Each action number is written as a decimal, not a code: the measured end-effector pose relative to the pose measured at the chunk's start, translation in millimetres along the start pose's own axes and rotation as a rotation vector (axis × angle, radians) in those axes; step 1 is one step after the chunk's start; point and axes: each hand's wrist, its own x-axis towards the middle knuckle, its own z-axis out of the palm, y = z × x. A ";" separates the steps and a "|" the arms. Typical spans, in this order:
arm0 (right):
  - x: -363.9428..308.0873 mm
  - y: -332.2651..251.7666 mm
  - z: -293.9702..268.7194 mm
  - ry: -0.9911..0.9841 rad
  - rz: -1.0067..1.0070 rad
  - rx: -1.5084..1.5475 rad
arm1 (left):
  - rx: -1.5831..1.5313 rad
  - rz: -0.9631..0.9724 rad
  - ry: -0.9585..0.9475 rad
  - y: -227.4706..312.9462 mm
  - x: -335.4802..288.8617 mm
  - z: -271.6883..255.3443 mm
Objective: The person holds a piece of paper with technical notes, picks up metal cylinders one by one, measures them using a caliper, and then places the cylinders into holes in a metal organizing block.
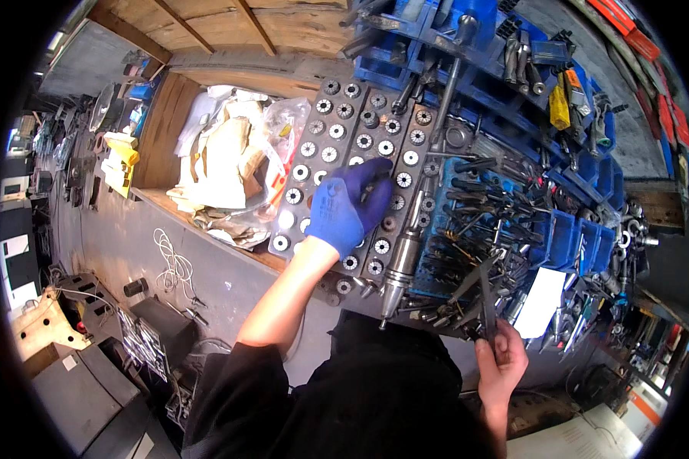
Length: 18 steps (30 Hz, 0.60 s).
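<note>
My left hand, in a blue and purple work glove, reaches over a dark rack of round slotted collets standing in rows. Its fingers are bent but apart, the tips close above the collets; I see nothing held between them. My bare right hand is at the lower right, closed round the end of a dark, flat metal tool. The tool's exact kind is unclear, and its lower end is hidden in the fingers. Between the hands lies a long steel tool holder, beside the rack's right edge.
Right of the holder, a blue tray is crowded with drills and cutters. Blue bins and a white paper lie beyond it. A wooden box left of the rack holds crumpled paper and plastic bags. A cord lies at left.
</note>
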 end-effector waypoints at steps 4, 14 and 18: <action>-4.4 8.3 -1.6 0.020 -0.020 0.017 | 0.033 -0.082 -0.008 -1.7 17.0 -6.7; -14.2 19.2 -5.5 0.087 0.026 -0.006 | 0.327 -0.022 -0.043 -10.7 33.2 23.2; -16.1 19.2 -11.3 0.083 0.032 -0.007 | 0.445 0.116 0.066 -11.1 56.0 35.5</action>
